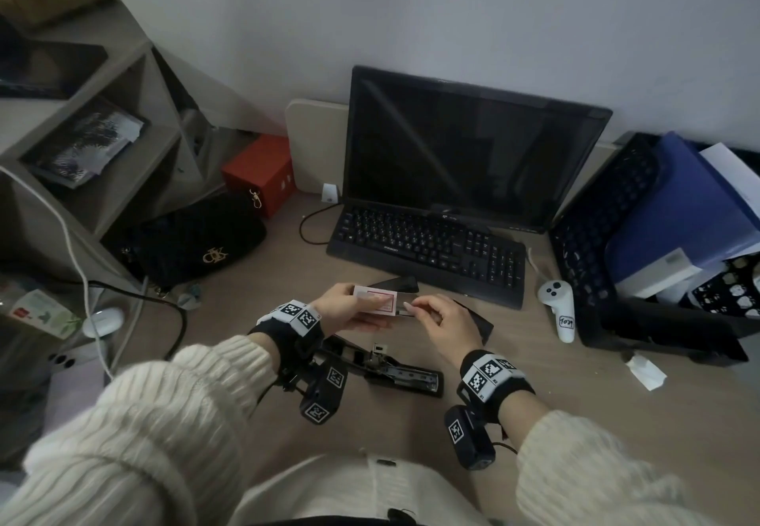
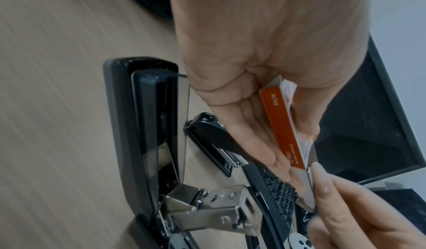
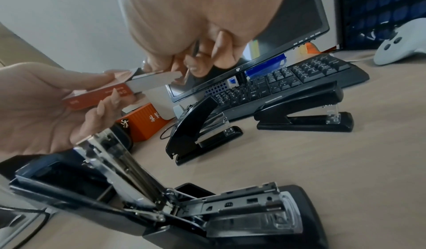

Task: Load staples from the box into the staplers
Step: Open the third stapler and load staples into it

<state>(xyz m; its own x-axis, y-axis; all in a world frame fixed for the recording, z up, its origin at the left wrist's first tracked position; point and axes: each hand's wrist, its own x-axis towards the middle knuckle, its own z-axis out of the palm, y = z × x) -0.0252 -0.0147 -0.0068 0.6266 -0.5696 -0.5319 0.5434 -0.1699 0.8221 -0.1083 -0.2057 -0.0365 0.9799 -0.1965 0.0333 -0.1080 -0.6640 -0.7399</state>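
Wood-grain desk (image 1: 575,422) carries everything. Nearest the person an opened stapler (image 1: 395,369) lies flat, long axis left to right, just below both hands. Above it the left hand (image 1: 345,307) grips the staple box (image 1: 376,299); the right hand (image 1: 444,320) pinches a staple strip (image 3: 156,81) at its mouth. Beyond stand two more staplers (image 3: 299,112), keyboard (image 1: 427,250), monitor (image 1: 464,147).

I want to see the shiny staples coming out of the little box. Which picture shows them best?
The right wrist view: the staple strip sticks sideways out of the staple box, pinched by the right hand. The head view shows only a sliver; the left wrist view blurs it.
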